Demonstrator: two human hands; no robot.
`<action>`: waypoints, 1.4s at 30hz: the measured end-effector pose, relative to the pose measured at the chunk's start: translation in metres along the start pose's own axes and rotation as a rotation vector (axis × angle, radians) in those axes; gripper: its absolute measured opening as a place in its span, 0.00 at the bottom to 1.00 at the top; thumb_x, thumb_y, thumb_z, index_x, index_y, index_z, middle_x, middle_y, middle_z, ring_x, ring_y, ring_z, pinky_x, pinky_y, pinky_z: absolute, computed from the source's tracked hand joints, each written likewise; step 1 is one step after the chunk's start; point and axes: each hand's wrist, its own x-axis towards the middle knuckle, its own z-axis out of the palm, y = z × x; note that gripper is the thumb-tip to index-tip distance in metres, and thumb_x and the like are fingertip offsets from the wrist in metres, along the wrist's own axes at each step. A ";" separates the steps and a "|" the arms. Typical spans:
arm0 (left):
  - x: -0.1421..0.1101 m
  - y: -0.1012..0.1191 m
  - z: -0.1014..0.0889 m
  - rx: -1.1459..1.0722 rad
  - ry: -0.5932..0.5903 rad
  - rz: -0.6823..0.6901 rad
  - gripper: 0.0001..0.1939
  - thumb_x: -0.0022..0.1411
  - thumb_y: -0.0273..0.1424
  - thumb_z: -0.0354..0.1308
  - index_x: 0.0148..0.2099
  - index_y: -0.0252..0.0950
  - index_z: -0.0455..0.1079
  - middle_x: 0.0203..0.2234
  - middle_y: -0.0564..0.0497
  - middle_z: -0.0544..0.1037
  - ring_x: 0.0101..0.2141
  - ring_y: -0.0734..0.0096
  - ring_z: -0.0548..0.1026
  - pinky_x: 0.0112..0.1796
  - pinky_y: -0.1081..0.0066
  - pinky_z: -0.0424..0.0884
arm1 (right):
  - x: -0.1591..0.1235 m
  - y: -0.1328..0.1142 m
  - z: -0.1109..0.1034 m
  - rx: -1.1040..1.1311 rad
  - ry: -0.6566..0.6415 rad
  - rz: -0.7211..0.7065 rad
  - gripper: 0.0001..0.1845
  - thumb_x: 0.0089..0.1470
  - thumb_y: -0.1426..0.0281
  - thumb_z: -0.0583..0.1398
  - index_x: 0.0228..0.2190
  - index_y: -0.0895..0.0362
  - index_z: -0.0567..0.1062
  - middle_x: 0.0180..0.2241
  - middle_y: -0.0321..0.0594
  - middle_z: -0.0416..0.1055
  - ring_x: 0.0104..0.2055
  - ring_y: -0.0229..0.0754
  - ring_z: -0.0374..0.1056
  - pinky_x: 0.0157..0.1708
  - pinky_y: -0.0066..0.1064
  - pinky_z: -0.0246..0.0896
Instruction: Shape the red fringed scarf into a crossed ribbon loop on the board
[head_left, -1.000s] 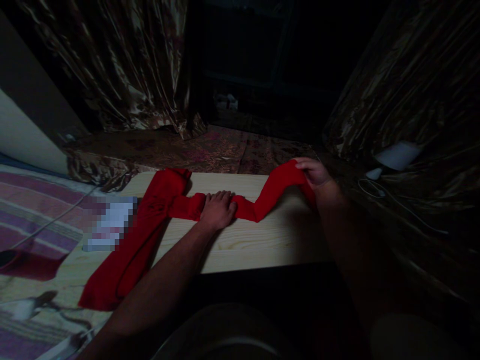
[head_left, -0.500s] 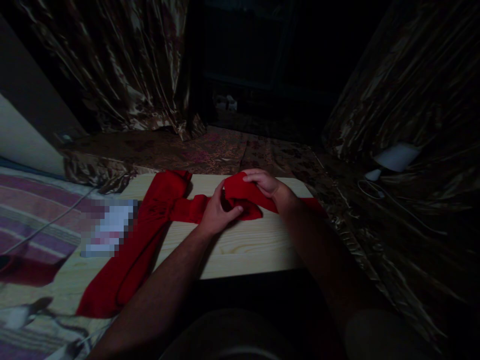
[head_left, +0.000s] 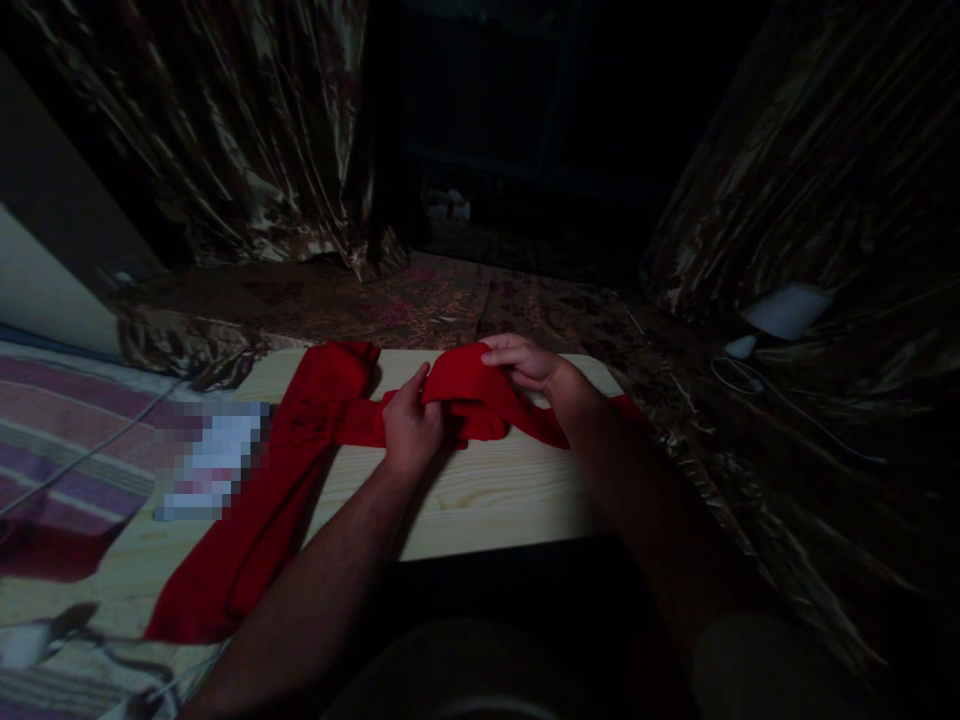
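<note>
A long red cloth (head_left: 300, 440) lies across a light wooden table (head_left: 495, 500), one end trailing to the near left. My left hand (head_left: 409, 425) grips the cloth's middle, thumb up against a fold. My right hand (head_left: 521, 362) pinches the cloth's right end, folded over toward the left hand. Both hands are closed on the fabric, close together.
A blurred white item (head_left: 214, 460) lies on the table left of the cloth. Shiny patterned curtains (head_left: 247, 150) hang behind and to the right. A white object with a cable (head_left: 780, 312) sits at the right. A striped fabric (head_left: 60, 440) lies at the left.
My right hand carried the cloth's right end leftward, folding it over toward the left hand. My left hand turned from pressing flat to gripping the fold.
</note>
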 end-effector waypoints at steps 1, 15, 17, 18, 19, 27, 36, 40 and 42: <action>0.001 -0.001 -0.002 0.017 0.007 0.003 0.32 0.60 0.28 0.49 0.66 0.35 0.66 0.54 0.46 0.78 0.51 0.60 0.77 0.55 0.63 0.71 | -0.002 0.000 -0.006 -0.037 -0.009 0.031 0.17 0.39 0.65 0.73 0.31 0.58 0.78 0.31 0.39 0.79 0.34 0.41 0.75 0.39 0.30 0.70; 0.013 -0.010 -0.021 0.170 0.048 0.074 0.34 0.57 0.21 0.46 0.66 0.36 0.67 0.58 0.47 0.73 0.57 0.61 0.71 0.61 0.63 0.65 | -0.040 0.039 -0.068 -0.538 -0.131 0.378 0.26 0.40 0.61 0.73 0.40 0.61 0.78 0.33 0.39 0.77 0.34 0.37 0.71 0.37 0.28 0.64; 0.015 -0.012 -0.021 0.141 0.094 0.085 0.35 0.54 0.20 0.47 0.64 0.35 0.69 0.57 0.45 0.73 0.57 0.61 0.71 0.62 0.64 0.64 | -0.045 0.045 -0.069 -0.680 -0.089 0.386 0.26 0.39 0.62 0.73 0.41 0.60 0.79 0.36 0.41 0.79 0.39 0.41 0.73 0.41 0.30 0.65; 0.016 -0.013 -0.021 0.128 0.118 0.084 0.35 0.53 0.20 0.48 0.63 0.35 0.70 0.57 0.45 0.74 0.57 0.61 0.72 0.61 0.64 0.64 | -0.048 0.047 -0.070 -0.754 -0.053 0.374 0.27 0.40 0.62 0.73 0.42 0.60 0.79 0.38 0.42 0.79 0.42 0.43 0.73 0.43 0.31 0.66; 0.017 -0.014 -0.022 0.121 0.138 0.079 0.35 0.52 0.20 0.48 0.63 0.35 0.71 0.56 0.45 0.74 0.56 0.61 0.72 0.61 0.65 0.65 | -0.052 0.049 -0.071 -0.823 -0.009 0.352 0.28 0.40 0.62 0.72 0.44 0.59 0.79 0.41 0.43 0.79 0.45 0.45 0.73 0.44 0.32 0.66; 0.014 -0.020 -0.046 0.246 0.040 -0.019 0.35 0.55 0.22 0.51 0.65 0.34 0.67 0.59 0.44 0.73 0.57 0.58 0.73 0.60 0.64 0.66 | -0.100 0.058 -0.085 -1.345 0.261 0.353 0.28 0.42 0.65 0.71 0.48 0.56 0.78 0.50 0.46 0.75 0.49 0.49 0.72 0.47 0.33 0.64; 0.004 -0.046 -0.049 0.449 -0.218 -0.141 0.34 0.60 0.26 0.52 0.69 0.28 0.58 0.59 0.35 0.72 0.56 0.47 0.73 0.55 0.57 0.70 | -0.117 0.063 -0.103 -1.466 0.224 0.483 0.16 0.48 0.56 0.67 0.33 0.55 0.76 0.36 0.42 0.77 0.37 0.44 0.70 0.32 0.30 0.57; 0.004 -0.047 -0.048 0.477 -0.226 -0.152 0.32 0.60 0.26 0.52 0.67 0.29 0.62 0.56 0.36 0.76 0.54 0.48 0.75 0.54 0.58 0.71 | -0.119 0.054 -0.104 -1.383 0.170 0.491 0.14 0.48 0.57 0.65 0.30 0.56 0.75 0.31 0.40 0.76 0.33 0.43 0.69 0.30 0.30 0.55; 0.004 -0.046 -0.048 0.474 -0.223 -0.151 0.30 0.61 0.26 0.51 0.66 0.31 0.63 0.53 0.37 0.78 0.52 0.49 0.77 0.52 0.59 0.72 | -0.123 0.046 -0.112 -1.236 0.169 0.454 0.15 0.47 0.57 0.66 0.31 0.56 0.74 0.31 0.38 0.75 0.32 0.42 0.68 0.30 0.29 0.56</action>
